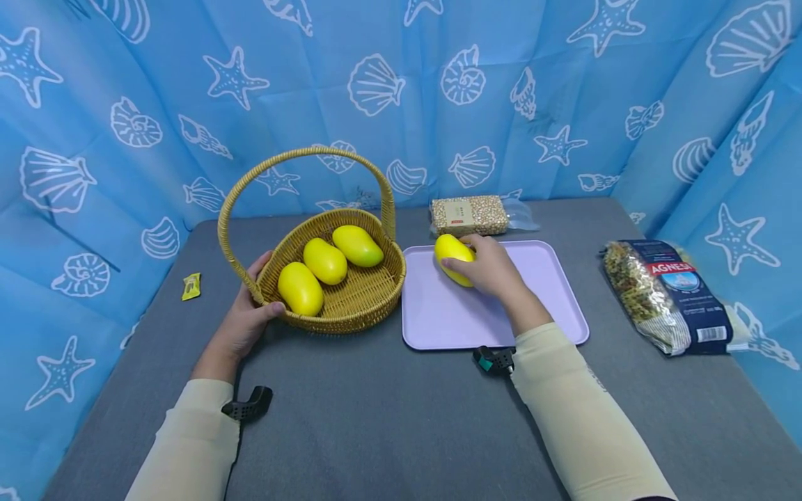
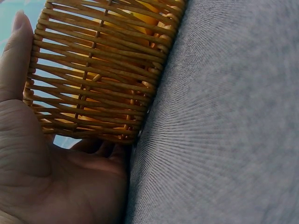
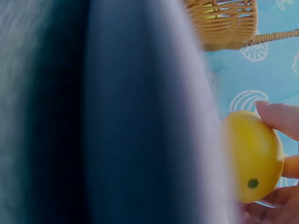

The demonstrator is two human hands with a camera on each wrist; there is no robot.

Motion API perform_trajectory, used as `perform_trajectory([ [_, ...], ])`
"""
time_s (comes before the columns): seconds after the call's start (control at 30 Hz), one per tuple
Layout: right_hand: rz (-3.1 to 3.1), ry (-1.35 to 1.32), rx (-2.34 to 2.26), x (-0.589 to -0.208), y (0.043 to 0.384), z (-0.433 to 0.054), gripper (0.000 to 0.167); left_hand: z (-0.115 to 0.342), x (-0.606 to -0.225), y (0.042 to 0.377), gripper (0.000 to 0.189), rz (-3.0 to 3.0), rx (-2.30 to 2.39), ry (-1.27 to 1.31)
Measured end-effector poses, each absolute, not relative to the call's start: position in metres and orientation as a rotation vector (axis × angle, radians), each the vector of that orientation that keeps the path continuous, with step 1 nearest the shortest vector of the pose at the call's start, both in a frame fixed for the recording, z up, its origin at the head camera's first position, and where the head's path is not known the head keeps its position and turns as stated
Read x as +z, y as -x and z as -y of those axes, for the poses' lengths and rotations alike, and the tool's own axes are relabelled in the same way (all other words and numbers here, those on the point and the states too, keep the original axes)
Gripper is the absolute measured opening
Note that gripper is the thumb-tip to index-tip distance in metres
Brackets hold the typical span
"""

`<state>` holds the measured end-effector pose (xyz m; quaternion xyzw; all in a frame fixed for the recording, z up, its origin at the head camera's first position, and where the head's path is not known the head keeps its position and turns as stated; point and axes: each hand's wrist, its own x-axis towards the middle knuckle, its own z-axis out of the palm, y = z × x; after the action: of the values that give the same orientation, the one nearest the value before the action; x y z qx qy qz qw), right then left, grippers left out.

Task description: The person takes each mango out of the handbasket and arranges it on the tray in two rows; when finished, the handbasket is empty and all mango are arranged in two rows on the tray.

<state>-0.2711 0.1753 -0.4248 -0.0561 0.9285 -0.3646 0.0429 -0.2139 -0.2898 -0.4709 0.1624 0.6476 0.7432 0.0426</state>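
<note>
The right hand (image 1: 495, 270) holds a yellow mango (image 1: 450, 247), with the thumb on the near side and the fingers on the far side. That mango is over the 10 o'clock part of a light purple tray (image 1: 432, 323). The right wrist view is blurry, so I cannot tell for sure if the mango touches the tray. At 9 o'clock from the tray is a woven basket (image 1: 354, 323) with a tall handle (image 1: 307, 152). The left hand (image 1: 247, 323) grips the basket at about 8 o'clock, thumb on the rim and fingers behind its side. Three more mangoes (image 1: 325, 261) lie inside in a row, from about 8 o'clock to 1 o'clock. A small yellow packet (image 1: 191, 286) sits at 9 o'clock from the basket. A clear pack of small grains (image 1: 485, 214) is near 12 o'clock from the tray, and a bag marked AGNESI (image 1: 679, 299) is at 3 o'clock.
</note>
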Motion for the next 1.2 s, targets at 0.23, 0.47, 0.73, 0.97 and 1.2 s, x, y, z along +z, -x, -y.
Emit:
perform_trajectory([
  [0.23, -2.783, 0.192, -1.086, -0.416, 0.268, -0.174, 0.071, 0.289, -0.470, 0.214, 0.091, -1.988, 2.271, -0.480],
  [0.47, -2.747, 0.171, -1.090, -0.409, 0.264, -0.173, 0.067, 0.289, -0.470, 0.214, 0.094, -1.986, 2.269, -0.501],
  [0.73, -2.719, 0.120, -1.089, -0.405, 0.262, -0.173, 0.070, 0.289, -0.470, 0.213, 0.095, -1.988, 2.263, -0.489],
  [0.97, -2.700, 0.047, -1.089, -0.403, 0.260, -0.174, 0.068, 0.289, -0.470, 0.213, 0.095, -1.988, 2.262, -0.478],
  [1.2, -2.682, 0.006, -1.091, -0.401, 0.260, -0.176, 0.069, 0.290, -0.471, 0.214, 0.095, -2.002, 2.256, -0.467],
])
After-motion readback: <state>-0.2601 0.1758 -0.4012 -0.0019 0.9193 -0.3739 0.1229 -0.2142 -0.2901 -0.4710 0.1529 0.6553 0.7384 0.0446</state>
